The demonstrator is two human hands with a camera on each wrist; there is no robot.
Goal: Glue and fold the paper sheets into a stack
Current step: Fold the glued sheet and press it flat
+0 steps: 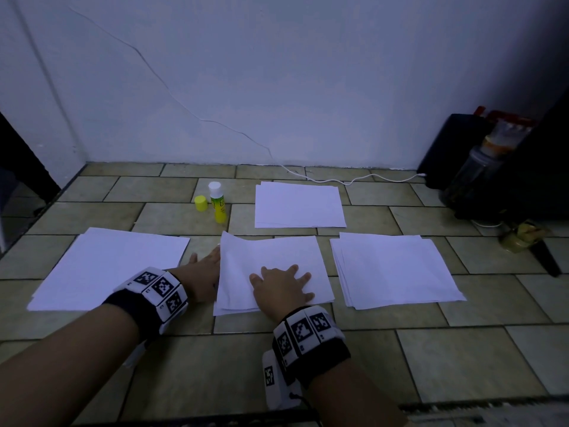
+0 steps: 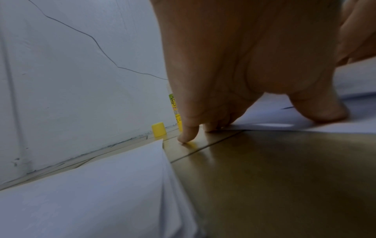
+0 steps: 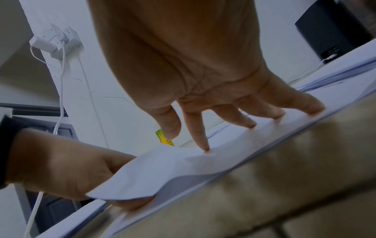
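Note:
Four lots of white paper lie on the tiled surface: a large stack (image 1: 110,266) at the left, a middle stack (image 1: 277,257), a right stack (image 1: 397,269) and a far stack (image 1: 298,206). My right hand (image 1: 281,283) presses flat on the middle stack with its fingers (image 3: 203,141) spread. My left hand (image 1: 204,266) sits at that stack's left edge, with its fingertips hidden under the raised top sheet (image 3: 154,170). Its little finger (image 2: 187,135) touches the tile. An uncapped glue stick (image 1: 218,203) stands behind, its yellow cap (image 1: 200,203) beside it.
A white wall runs along the back, with a white cable (image 1: 338,180) at its foot. A black box (image 1: 455,149), jars (image 1: 480,167) and a dark object (image 1: 548,260) crowd the right side. A wall socket with a charger (image 3: 59,41) is on the left.

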